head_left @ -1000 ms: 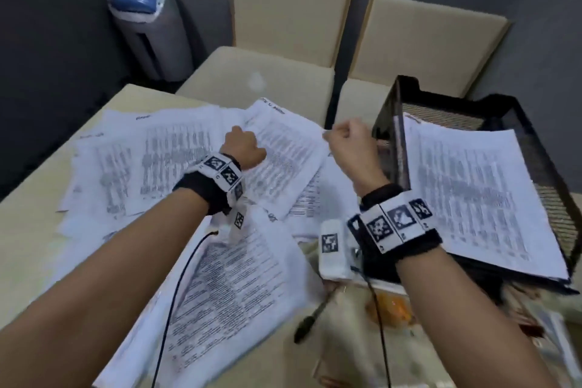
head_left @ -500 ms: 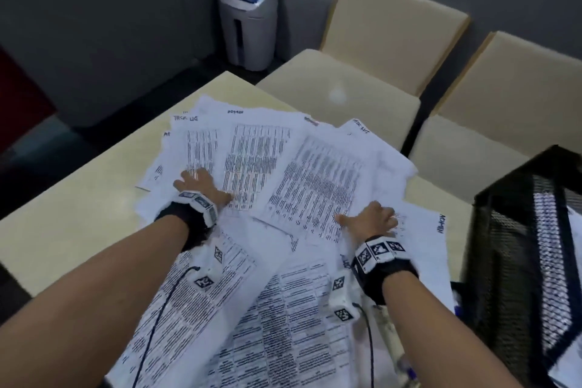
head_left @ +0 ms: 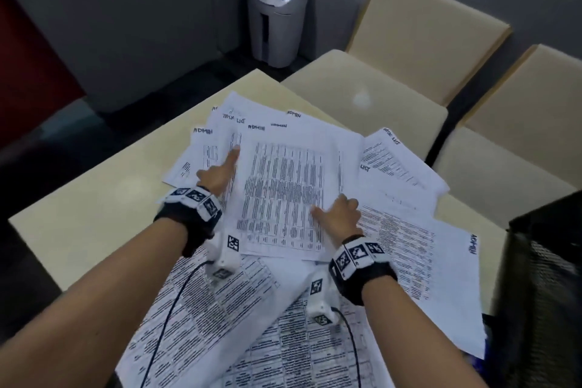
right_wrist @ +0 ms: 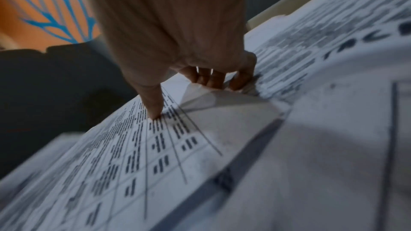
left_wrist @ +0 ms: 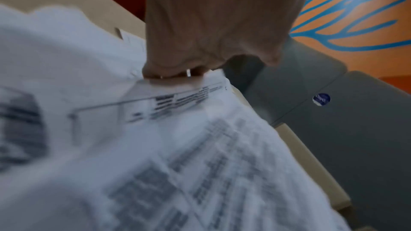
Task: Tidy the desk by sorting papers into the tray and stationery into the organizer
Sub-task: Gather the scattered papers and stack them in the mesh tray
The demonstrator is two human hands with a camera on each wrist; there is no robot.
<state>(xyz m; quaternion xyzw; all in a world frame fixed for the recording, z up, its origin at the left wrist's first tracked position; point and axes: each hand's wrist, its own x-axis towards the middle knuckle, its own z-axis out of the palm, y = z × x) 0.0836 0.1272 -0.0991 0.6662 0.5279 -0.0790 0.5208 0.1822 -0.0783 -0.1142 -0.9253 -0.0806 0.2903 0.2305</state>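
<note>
Printed sheets lie fanned in overlapping layers over the pale desk point(head_left: 94, 198). A table-printed top sheet point(head_left: 283, 186) sits in the middle of them. My left hand point(head_left: 225, 167) holds its left edge, thumb stretched along the top; the left wrist view shows the fingers point(left_wrist: 173, 72) curled down at the paper point(left_wrist: 177, 129). My right hand point(head_left: 333, 214) pinches the sheet's right edge. In the right wrist view the thumb point(right_wrist: 153, 108) presses on the print and the fingers point(right_wrist: 209, 78) tuck under the lifted edge. The black mesh tray point(head_left: 541, 261) stands at the right.
Two cream chairs point(head_left: 362, 91) point(head_left: 504, 167) are pushed in at the desk's far side. A grey bin with a blue lid point(head_left: 277, 12) stands on the floor beyond. Cables run from both wrist cameras over the near papers. No stationery or organizer is in view.
Both hands have moved inward from lying on the spread papers to taking the two side edges of the middle sheet. The head view has swung left, leaving only the tray's edge in view.
</note>
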